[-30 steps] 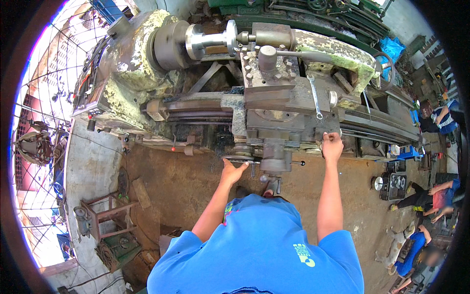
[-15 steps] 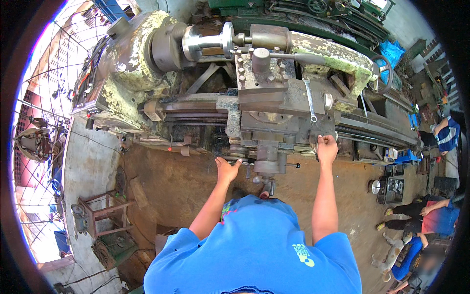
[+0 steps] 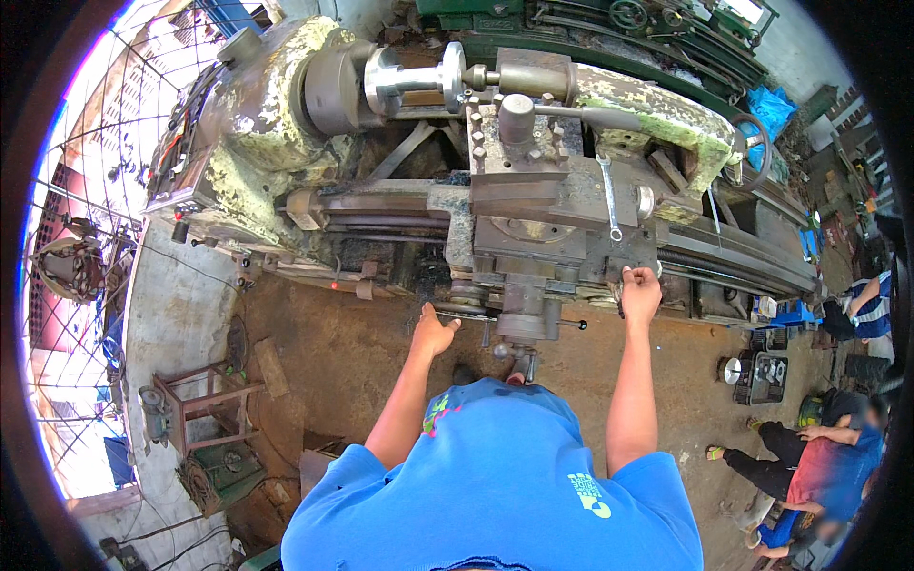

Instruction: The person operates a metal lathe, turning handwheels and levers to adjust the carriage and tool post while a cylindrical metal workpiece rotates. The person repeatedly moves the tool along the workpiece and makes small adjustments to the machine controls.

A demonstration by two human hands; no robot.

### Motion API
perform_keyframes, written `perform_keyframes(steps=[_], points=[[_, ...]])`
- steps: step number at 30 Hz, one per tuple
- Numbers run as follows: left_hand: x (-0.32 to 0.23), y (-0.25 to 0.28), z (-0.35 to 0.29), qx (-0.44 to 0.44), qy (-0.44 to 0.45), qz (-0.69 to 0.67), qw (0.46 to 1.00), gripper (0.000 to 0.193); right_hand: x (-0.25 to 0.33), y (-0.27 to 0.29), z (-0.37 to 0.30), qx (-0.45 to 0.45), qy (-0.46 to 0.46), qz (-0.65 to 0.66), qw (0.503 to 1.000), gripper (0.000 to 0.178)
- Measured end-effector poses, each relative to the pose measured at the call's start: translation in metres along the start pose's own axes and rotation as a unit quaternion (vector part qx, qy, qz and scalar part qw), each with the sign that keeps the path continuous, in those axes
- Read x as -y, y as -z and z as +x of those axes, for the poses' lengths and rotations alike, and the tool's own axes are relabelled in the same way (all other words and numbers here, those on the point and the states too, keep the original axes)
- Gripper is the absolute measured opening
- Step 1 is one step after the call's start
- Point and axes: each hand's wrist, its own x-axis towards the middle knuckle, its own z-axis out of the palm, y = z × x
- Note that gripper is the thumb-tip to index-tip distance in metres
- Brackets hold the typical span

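Ahead of me stands a worn metal lathe with a shiny, spool-shaped metal workpiece (image 3: 411, 79) between its chuck (image 3: 333, 90) and tailstock (image 3: 528, 78). My left hand (image 3: 434, 333) is at the left edge of the carriage handwheel (image 3: 466, 315), seen edge-on, with the rim between thumb and fingers. At the carriage's right front corner, my right hand (image 3: 643, 295) is closed, fingertips pressed together; what it grips is mostly hidden, with a dark bit showing beneath. A combination wrench (image 3: 610, 200) lies on the carriage, just beyond that hand. The toolpost (image 3: 517, 124) sits left of the wrench.
Small ball-ended levers (image 3: 583, 324) stick out from the carriage front. A green machine (image 3: 590, 48) stands behind the lathe. At left are a wooden stool frame (image 3: 205, 404) and a green metal box (image 3: 224, 476). A black crate (image 3: 761, 377) and other people (image 3: 819, 466) are at right.
The view has shifted slightly, moving the lathe a little rightward in it. My left thumb has drawn in closer to the fingers. My right hand stays at the carriage corner. People at right have moved.
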Motion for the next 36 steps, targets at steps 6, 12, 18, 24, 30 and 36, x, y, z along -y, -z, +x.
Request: perform_keyframes(steps=[6, 12, 18, 24, 30, 36], points=[[0.000, -0.002, 0.005, 0.006, -0.002, -0.004, 1.000, 0.108, 0.004, 0.004, -0.002, -0.002, -0.005, -0.019, 1.000, 0.022], [-0.009, 0.003, 0.004, 0.009, 0.021, 0.005, 1.000, 0.118, 0.004, 0.003, -0.002, -0.005, -0.008, -0.018, 1.000, 0.022], [0.008, -0.007, 0.024, -0.033, 0.011, -0.028, 0.999, 0.111, 0.004, 0.002, -0.002, -0.004, -0.014, -0.017, 1.000, 0.022], [0.198, -0.006, 0.020, 0.110, 0.146, -0.644, 0.743, 0.065, 0.009, 0.004, -0.002, -0.003, -0.005, -0.041, 0.999, 0.024], [0.309, -0.030, -0.024, -0.089, 0.437, -0.448, 0.775, 0.056, 0.006, 0.002, -0.001, 0.004, 0.016, -0.046, 0.999, 0.025], [0.169, -0.047, 0.008, -0.094, 0.083, -0.075, 0.989, 0.064, 0.010, 0.004, -0.003, 0.014, 0.029, -0.064, 0.997, 0.024]])
